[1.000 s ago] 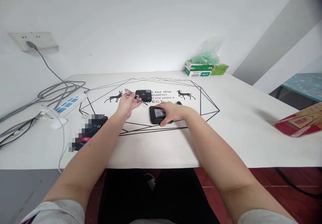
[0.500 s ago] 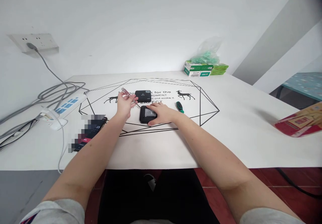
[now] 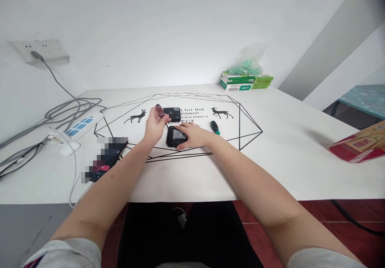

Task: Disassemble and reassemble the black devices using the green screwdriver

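My left hand (image 3: 155,126) is closed round a screwdriver (image 3: 159,110) with a clear reddish handle. Its thin shaft slants down to the upper left corner of a small black electronic device (image 3: 172,141); whether the tip sits on a screw is too small to tell. My right hand (image 3: 195,135) grips that device from the right, fingers over its top and thumb at the near edge. A pale label shows on the device's upper face. Just behind lies a flat black panel (image 3: 174,113), partly covered by my left fingers.
A short green and black screwdriver handle (image 3: 214,126) rests right of my right hand. A phone (image 3: 116,151) lies by my left forearm. A power strip (image 3: 81,127) and cables (image 3: 80,103) fill the left side; green boxes (image 3: 240,81) stand at the back. A red package (image 3: 357,147) is far right.
My left hand has shifted right and slightly up, and the screwdriver stands steeper. The device and my right hand look nearly unmoved.
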Available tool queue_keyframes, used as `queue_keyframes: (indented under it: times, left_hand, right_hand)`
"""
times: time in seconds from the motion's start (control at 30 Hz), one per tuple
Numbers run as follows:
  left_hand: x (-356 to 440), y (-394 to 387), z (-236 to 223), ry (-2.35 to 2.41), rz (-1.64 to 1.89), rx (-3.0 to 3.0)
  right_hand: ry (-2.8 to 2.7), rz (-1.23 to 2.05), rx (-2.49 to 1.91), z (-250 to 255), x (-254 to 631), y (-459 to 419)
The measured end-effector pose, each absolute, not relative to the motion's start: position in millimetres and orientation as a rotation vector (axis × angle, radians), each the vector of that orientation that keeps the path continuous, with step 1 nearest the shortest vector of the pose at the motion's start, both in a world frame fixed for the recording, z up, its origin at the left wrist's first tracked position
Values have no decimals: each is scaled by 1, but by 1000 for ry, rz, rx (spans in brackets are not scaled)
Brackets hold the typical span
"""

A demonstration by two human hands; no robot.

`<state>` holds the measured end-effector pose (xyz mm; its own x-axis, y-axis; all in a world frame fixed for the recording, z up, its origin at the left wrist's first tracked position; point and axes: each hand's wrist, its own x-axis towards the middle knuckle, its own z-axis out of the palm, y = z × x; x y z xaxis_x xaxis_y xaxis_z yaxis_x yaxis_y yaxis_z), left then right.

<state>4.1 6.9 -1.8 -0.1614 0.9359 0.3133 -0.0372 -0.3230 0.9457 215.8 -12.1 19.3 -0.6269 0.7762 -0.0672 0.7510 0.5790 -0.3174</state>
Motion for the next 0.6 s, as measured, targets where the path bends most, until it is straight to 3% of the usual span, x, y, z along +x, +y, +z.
queue_keyframes:
  times: [0.27,0.5,0.6]
  left_hand:
    - [-12,16,8,1286,1484,785]
    - [9,0,9,1228,1504,1159]
    - [8,1,9,1254,1519,1038]
  right_hand:
    - [-2718,507,-1331,18,217,-11]
    - [-2708,513,-1325,15,217,-9]
    - [-2709,526,-1344,17,217,-10]
